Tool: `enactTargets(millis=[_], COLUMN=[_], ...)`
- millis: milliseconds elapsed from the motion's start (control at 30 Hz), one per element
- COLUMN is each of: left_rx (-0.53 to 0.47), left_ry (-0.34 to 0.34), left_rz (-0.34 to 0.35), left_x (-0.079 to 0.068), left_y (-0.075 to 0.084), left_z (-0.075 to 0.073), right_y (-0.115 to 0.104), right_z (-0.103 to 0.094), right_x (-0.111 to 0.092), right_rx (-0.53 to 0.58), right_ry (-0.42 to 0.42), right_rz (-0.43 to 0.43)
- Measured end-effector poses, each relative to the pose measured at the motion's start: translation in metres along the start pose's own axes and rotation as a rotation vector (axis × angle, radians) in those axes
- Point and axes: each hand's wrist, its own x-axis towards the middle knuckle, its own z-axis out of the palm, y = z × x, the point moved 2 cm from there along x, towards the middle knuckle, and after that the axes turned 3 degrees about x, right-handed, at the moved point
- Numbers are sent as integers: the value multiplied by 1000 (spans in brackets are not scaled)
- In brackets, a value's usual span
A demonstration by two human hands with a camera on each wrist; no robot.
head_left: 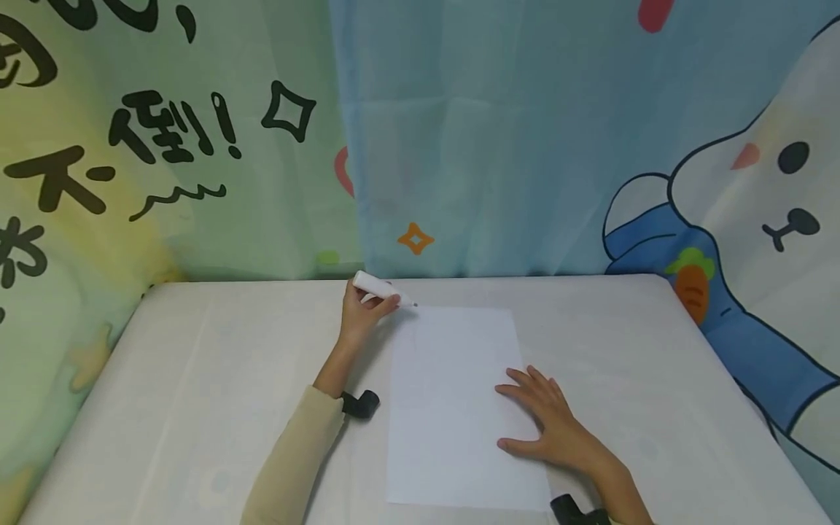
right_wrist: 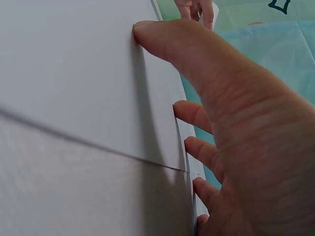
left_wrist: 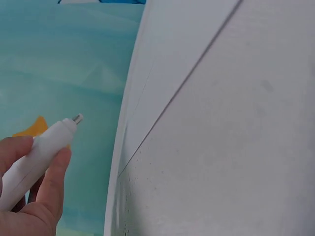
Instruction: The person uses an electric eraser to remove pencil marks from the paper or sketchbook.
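A thick white marker-like pen [head_left: 377,286] with a narrow dark tip is pinched between thumb and fingers of my left hand [head_left: 361,312]. Its tip hovers near the top left corner of a white paper sheet [head_left: 453,408]; whether it touches I cannot tell. In the left wrist view the pen [left_wrist: 37,162] shows a metallic tip and a smooth white body. My right hand [head_left: 547,419] rests on the sheet's right edge, fingers spread and thumb apart. The right wrist view shows the thumb [right_wrist: 167,37] on the paper and the fingertips beyond its edge.
The sheet lies on a white table [head_left: 656,379]. Behind it hangs a printed cloth [head_left: 492,168] with black characters on the left and a cartoon rabbit [head_left: 741,219] on the right. Dark wrist cameras [head_left: 361,405] sit on both wrists.
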Motion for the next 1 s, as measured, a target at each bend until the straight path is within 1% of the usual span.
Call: enactTargets(millis=[133,233,333,433,533,633,767,1000], left_rx=[114,225,292,324,362,395,405,414], left_ry=[-12,-31,-55,-74,-79,-72,-65,-44], left_rz=[18,5,-11,2,34,48,47,62], left_x=[0,0,-1,1,4,7,9,11], left_y=[-1,-5,-8,-8,-7,-6,-7,-7], left_z=[0,1,1,1,1,0,-1,-2], right_y=[1,1,2,2,2,2,3,3], right_z=[1,2,3,5,5,6,6,4], right_x=[-1,-5,-8,-10,-8,-5,-3,-1], right_rx=[-8,-12,1,0,-6,-10,-18,-24], right_ry=[10,16,12,23,38,33,21,34], right_rz=[-10,-12,-9,-28,-52,-45,-16,-34])
